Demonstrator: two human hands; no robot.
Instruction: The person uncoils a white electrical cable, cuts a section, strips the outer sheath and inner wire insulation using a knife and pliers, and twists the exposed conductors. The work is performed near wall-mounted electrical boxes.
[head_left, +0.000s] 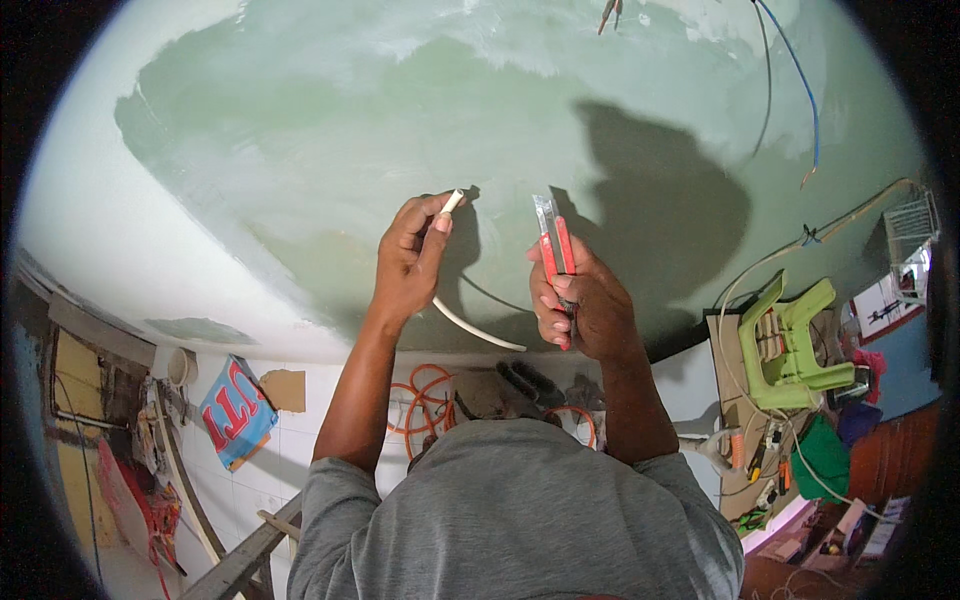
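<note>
My left hand [405,268] is closed around a white cable [453,201], fingers and thumb pinching it just below its cut end, which points up. The rest of the cable comes out under the hand and curves down to the right. To its right, my right hand [600,308] grips a red utility knife [548,248] with its silver blade end upward. Knife and cable are apart. Both hands are raised in front of a wall [330,150] with green and white patches, and their shadows fall on it.
A blue wire [809,95] with a bare end and short wire ends [608,14] stick out of the wall above. At right are a green plastic stool [790,350] and hand tools on cardboard [738,390]. An orange cord [425,398] lies below; a ladder [235,565] stands lower left.
</note>
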